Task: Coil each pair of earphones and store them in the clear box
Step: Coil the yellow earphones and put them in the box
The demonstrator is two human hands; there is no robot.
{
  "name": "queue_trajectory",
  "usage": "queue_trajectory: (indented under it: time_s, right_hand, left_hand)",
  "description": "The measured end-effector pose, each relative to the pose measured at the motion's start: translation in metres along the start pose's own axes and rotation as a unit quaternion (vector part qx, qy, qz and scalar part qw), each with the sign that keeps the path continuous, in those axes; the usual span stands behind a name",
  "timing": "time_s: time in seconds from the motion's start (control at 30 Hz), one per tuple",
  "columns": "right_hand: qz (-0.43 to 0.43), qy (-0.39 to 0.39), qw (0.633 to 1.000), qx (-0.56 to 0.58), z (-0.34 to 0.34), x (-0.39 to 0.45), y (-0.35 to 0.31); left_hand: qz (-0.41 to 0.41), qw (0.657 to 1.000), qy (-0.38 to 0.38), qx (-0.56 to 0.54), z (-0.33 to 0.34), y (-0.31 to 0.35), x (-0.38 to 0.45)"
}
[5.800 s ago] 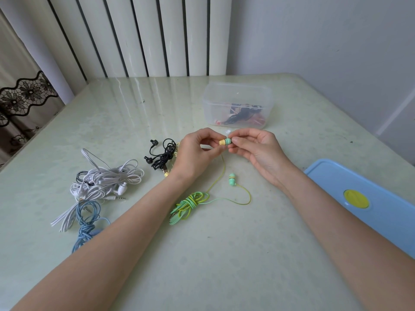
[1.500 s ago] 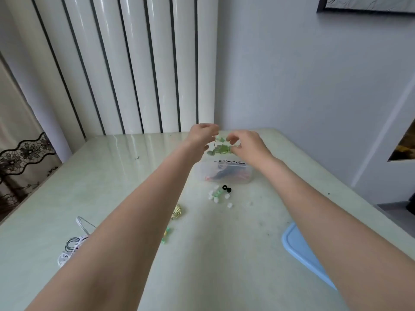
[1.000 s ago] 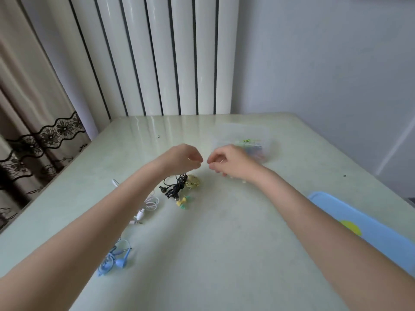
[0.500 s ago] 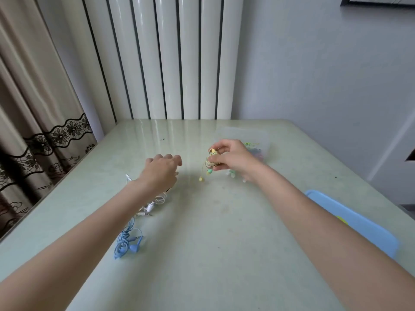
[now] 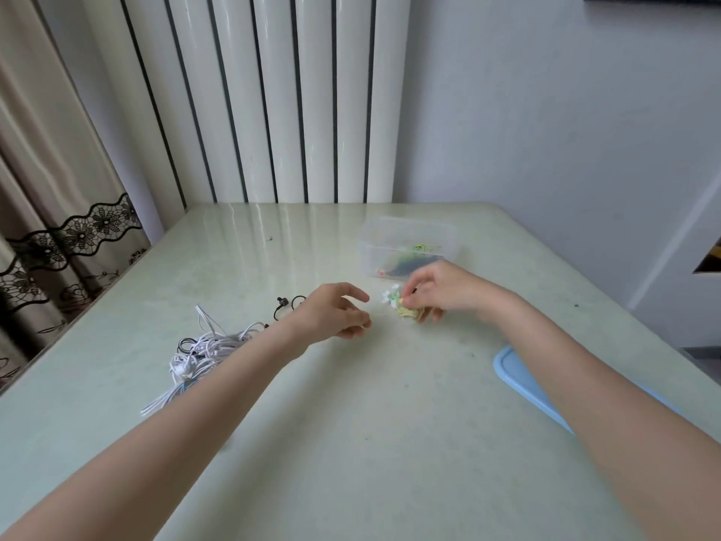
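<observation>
Partly done: some coiled pairs already inside the clear plastic box [image 5: 407,244] at the far right, right hand [image 5: 444,290] pinching a small yellow-green earphone bundle [image 5: 405,311] just near it, left hand [image 5: 331,312] loosely open and empty, white tangled earphones [image 5: 206,349] and black earphones [image 5: 286,304] left uncoiled.

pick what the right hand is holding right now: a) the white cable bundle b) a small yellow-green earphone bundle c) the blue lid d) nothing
b: the right hand pinches a small yellow-green earphone bundle just above the table, in front of the clear box; the white cable bundle and blue lid lie untouched.
</observation>
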State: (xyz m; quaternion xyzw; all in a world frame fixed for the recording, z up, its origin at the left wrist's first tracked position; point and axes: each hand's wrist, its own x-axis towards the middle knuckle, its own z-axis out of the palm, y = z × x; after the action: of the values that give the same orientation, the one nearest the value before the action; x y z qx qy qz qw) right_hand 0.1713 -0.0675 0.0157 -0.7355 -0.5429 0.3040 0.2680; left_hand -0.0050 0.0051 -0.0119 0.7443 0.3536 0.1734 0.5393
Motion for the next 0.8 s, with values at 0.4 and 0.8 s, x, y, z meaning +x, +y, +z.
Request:
queue_trajectory:
  time_s: [0.4, 0.8]
  right_hand:
    - [-0.032, 0.128, 0.987, -0.092, 0.019, 0.044, 0.014]
    - [0.058, 0.109, 0.982, -0.143, 0.023, 0.06, 0.003]
  left_hand:
    - [0.066, 0.988, 0.098, 0.096, 0.009, -0.017, 0.038]
    - [0.091, 0.987, 0.129, -0.039, 0.018, -0.035, 0.047]
